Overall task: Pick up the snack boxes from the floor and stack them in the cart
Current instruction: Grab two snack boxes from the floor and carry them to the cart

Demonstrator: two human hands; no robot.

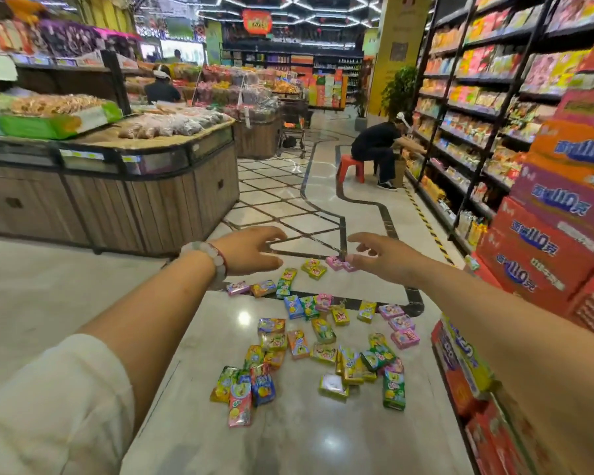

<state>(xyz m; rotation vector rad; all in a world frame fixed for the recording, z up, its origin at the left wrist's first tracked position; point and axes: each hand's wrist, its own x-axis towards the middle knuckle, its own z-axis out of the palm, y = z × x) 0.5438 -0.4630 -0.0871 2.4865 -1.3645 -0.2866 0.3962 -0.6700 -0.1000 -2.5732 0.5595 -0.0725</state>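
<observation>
Pale marble floor (323, 440) carries the scattered snack boxes (309, 351), probably spilled, in front of the person. The left hand (251, 250) and right hand (388, 257) reach forward with loose, empty fingers, above the far boxes. No cart near the person can be recognised.

Left hand (251, 250) and right hand (381, 257) reach out, fingers relaxed, above snack boxes (309, 344) scattered on floor (83, 286)

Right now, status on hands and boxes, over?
Left hand and right hand open, reaching forward, holding nothing. Snack boxes scattered on the floor, none picked up. No cart near the hands. Nothing blocking.
</observation>
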